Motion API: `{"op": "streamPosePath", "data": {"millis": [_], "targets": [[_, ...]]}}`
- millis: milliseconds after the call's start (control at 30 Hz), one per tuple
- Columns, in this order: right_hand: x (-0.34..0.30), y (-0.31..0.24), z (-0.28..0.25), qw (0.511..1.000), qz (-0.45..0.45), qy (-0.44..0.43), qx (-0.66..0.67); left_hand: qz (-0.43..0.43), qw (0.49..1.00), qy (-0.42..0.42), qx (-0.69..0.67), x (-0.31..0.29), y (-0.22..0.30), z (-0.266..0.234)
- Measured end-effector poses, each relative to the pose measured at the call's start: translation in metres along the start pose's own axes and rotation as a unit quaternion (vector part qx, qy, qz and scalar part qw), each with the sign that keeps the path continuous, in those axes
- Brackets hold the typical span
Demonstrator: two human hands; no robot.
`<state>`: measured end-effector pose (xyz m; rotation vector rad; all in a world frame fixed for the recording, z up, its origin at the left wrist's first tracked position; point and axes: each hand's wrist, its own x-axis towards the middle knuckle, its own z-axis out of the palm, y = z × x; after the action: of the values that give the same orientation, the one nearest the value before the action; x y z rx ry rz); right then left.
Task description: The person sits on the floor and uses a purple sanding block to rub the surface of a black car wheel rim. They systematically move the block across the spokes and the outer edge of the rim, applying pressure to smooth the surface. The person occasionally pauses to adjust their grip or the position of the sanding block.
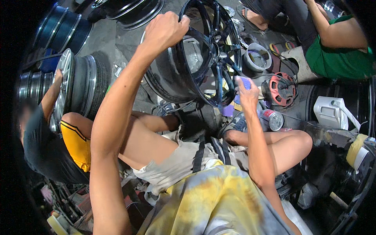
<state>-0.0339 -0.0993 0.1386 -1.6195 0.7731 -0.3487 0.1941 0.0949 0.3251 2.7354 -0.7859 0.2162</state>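
Observation:
A glossy black alloy wheel rim [181, 58] stands upright before me, its spoked face turned to the right. At its upper left, my left hand [166, 32] is closed over the edge of the rim. My right hand [247, 94] pinches a small purple sanding pad [245, 83] beside the rim's lower right edge. Whether the pad touches the metal, I cannot tell. Another purple pad [227, 111] lies below the rim, near my feet.
To the right are a white tub of murky liquid [257, 57], a red-cased cable reel [282, 89], a can [273, 120] and a white plastic container [330, 112]. One person in green [338, 55] sits at upper right; another at left touches a silver wheel [64, 86].

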Motion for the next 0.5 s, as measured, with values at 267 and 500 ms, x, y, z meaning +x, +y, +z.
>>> {"op": "streamPosePath", "data": {"millis": [267,500], "targets": [[0.010,-0.031,0.024,0.997,0.020,0.008,-0.078,-0.017,1.000,-0.003,-0.016,0.014,0.031,0.004],[-0.069,-0.034,0.014,0.993,0.110,-0.007,-0.028,0.023,0.989,0.079,-0.122,0.040,0.023,0.027]]}}
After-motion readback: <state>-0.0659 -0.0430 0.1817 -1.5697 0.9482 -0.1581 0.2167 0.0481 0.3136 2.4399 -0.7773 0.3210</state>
